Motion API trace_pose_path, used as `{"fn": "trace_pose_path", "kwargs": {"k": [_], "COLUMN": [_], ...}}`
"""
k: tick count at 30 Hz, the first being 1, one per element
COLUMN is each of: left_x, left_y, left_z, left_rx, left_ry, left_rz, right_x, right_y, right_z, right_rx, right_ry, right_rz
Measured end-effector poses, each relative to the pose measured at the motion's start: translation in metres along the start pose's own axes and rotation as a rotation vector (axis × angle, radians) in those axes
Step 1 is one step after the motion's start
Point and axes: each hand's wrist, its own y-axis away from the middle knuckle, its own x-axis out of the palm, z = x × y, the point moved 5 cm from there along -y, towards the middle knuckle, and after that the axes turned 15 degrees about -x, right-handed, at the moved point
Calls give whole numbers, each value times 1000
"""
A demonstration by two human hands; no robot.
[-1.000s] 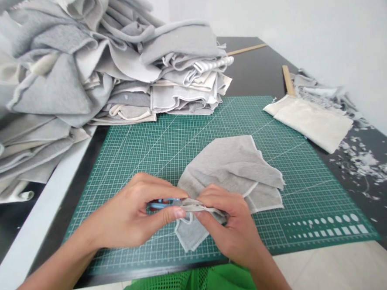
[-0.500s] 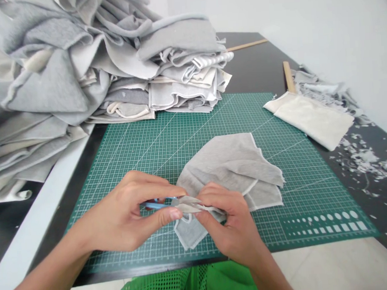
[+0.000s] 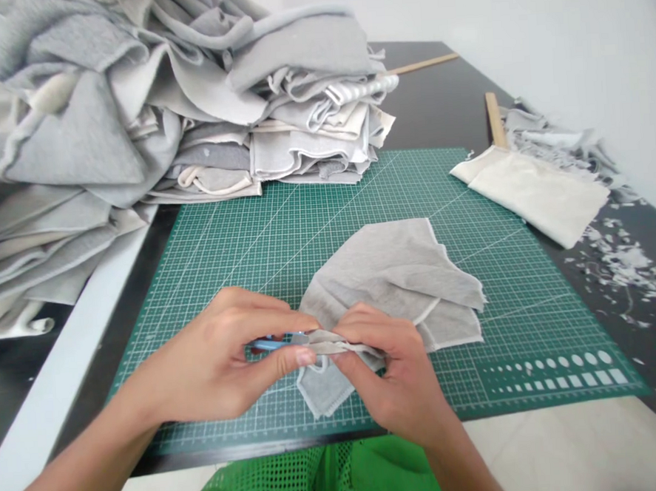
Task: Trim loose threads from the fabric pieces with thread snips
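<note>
A grey fabric piece lies on the green cutting mat, its near edge lifted off the mat. My left hand is closed around a small blue-handled cutting tool, whose tip meets the fabric's raised edge. My right hand pinches that same edge right beside the tool, fingers pressed together on the cloth.
A tall heap of grey and cream fabric pieces fills the left and back. A cream piece lies at the mat's right edge, with wooden sticks and fabric scraps on the black table. Green mesh sits below my hands.
My hands have stayed almost in place, the left one shifting slightly with the tool along the fabric edge. The view has tilted a little.
</note>
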Motion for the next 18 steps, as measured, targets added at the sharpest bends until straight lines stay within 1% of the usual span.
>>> {"fn": "trace_pose_path", "kwargs": {"k": [9,18], "left_x": [0,-5], "left_y": [3,5], "left_z": [-3,-1], "left_rx": [27,39], "left_ry": [-70,-71], "left_rz": [-10,-37], "right_x": [0,-2], "right_y": [-1,1], "right_z": [-2,-1], "right_rx": [7,2], "right_ry": [9,-13], "right_rz": [4,-21]}}
